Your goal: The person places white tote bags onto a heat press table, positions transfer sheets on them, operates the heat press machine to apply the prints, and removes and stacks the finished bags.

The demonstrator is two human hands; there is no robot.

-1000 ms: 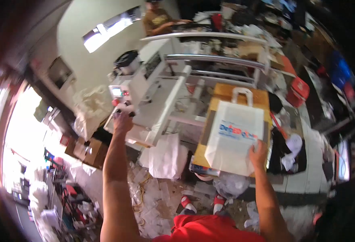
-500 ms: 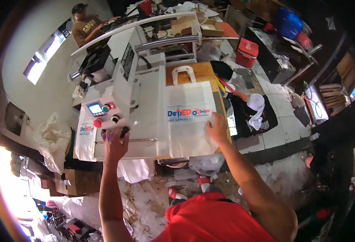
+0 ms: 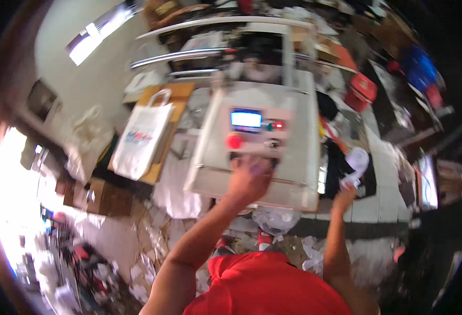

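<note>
My left hand (image 3: 249,178) is closed around the black handle (image 3: 274,163) below the control box (image 3: 254,122) of a white heat press (image 3: 215,152). The box carries a lit screen, a red knob and small buttons. Beyond the press's right edge, my right hand (image 3: 345,198) is at the loose end of a rolled white cloth (image 3: 357,159). Its fingers are smeared by motion, so a grip on the cloth cannot be made out. To the left, a white printed tote bag (image 3: 143,139) lies flat with its handle loop upward.
A wooden board (image 3: 185,97) lies under the tote bag. Metal rails (image 3: 178,56) run behind the press. A black bag (image 3: 367,186) lies under the white cloth, and a red cooler (image 3: 360,92) stands farther back. Cardboard boxes (image 3: 105,197) and scraps cover the floor at lower left.
The press head has slid from the left side to the right with my left hand on its handle, uncovering the left tote bag. My right hand has left the right-hand bag for the white cloth.
</note>
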